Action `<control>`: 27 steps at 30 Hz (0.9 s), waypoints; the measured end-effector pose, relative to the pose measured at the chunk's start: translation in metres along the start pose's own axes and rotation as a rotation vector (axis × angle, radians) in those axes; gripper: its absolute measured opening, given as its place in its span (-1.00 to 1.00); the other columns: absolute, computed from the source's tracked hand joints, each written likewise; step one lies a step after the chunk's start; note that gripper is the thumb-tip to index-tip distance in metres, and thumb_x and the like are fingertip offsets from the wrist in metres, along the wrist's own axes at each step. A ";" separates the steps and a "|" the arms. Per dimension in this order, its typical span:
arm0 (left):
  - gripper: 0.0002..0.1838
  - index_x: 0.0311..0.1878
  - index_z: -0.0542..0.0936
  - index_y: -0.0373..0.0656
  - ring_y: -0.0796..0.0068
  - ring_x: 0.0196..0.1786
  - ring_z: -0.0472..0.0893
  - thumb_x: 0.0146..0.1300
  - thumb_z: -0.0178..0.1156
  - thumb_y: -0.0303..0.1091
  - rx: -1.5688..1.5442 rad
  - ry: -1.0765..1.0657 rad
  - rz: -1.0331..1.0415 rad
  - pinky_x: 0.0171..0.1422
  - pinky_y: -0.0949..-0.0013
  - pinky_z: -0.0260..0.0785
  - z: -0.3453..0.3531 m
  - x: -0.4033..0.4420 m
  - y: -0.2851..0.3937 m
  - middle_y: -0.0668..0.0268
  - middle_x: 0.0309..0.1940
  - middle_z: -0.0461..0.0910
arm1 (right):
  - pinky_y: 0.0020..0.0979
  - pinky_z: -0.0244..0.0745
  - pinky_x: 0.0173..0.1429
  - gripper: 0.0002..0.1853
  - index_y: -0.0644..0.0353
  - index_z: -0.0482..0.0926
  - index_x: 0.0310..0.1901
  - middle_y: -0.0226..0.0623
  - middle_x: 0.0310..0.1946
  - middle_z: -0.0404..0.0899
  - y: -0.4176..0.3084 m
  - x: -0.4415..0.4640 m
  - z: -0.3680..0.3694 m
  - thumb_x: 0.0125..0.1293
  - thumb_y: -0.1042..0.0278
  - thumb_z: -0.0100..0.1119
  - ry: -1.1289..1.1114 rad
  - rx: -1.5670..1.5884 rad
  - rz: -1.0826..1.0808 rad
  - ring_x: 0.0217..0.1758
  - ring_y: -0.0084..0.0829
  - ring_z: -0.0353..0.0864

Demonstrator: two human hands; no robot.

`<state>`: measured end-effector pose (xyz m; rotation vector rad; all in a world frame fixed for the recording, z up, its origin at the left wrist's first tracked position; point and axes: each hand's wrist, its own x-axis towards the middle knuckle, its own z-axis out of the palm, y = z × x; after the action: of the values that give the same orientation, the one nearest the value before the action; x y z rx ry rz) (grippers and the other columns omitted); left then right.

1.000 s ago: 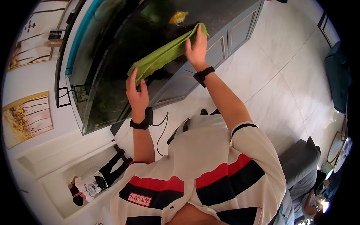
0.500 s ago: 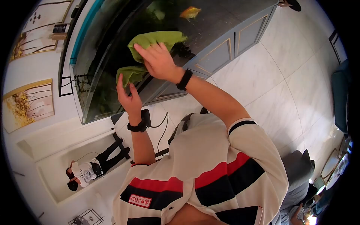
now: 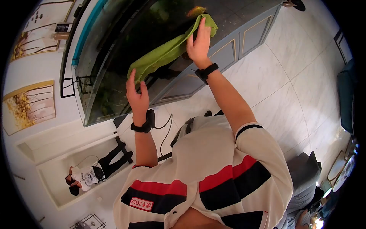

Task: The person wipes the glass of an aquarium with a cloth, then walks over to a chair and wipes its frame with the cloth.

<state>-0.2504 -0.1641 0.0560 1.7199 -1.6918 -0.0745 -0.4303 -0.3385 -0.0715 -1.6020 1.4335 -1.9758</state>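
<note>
A green cloth [image 3: 164,52] is stretched lengthwise between my two hands in front of the fish tank's glass [image 3: 114,82]. My left hand [image 3: 138,98] grips its lower left end, thumb on the near side. At the upper right end, my right hand [image 3: 199,44] is closed on the cloth, fingers pointing up along it. An orange fish [image 3: 196,11] shows behind the glass, just above the right end of the cloth. Whether the cloth touches the glass I cannot tell.
Under the tank is a grey cabinet [image 3: 219,53] with gold-trimmed doors. Pale tiles [image 3: 274,87] cover the floor. A person [image 3: 89,173] in a white shirt stands at the lower left, near framed pictures [image 3: 30,105]. A grey cushion [image 3: 305,168] lies at right.
My right hand has moved up and right, drawing the bunched cloth out into a long strip. My left hand has shifted slightly right, still at its end.
</note>
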 end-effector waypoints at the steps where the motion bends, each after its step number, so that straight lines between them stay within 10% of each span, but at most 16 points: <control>1: -0.50 0.41 0.35 -0.17 0.31 0.16 0.54 0.41 0.07 -0.51 0.026 -0.050 0.048 0.23 0.30 0.41 -0.002 0.000 -0.005 0.10 0.30 0.44 | 0.07 0.12 0.43 -0.19 0.40 0.00 0.48 0.22 0.13 0.38 -0.001 -0.001 0.000 0.23 0.46 0.14 -0.012 0.023 0.027 0.15 0.22 0.35; 15: -0.49 0.39 0.35 -0.27 0.18 0.18 0.52 0.35 0.06 -0.56 0.053 0.129 0.140 0.26 0.27 0.36 -0.056 -0.021 -0.055 0.03 0.24 0.45 | 0.26 -0.04 0.39 -0.19 0.48 0.07 0.44 0.11 -0.07 0.39 -0.124 -0.010 0.044 0.15 0.47 0.12 -0.025 0.166 -0.241 0.06 0.22 0.31; 27: -0.39 0.43 0.22 -0.33 0.01 0.34 0.34 0.31 0.08 -0.57 0.200 0.537 0.005 0.42 0.16 0.16 -0.130 -0.098 -0.164 -0.06 0.28 0.32 | -0.15 0.42 0.00 -0.35 0.30 0.41 0.31 -0.14 -0.15 0.58 -0.236 -0.142 0.097 0.14 0.36 0.27 -0.458 0.240 -0.463 -0.15 -0.10 0.55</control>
<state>-0.0590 -0.0379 0.0268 1.6817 -1.3320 0.5299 -0.2038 -0.1760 0.0155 -2.2185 0.6736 -1.7264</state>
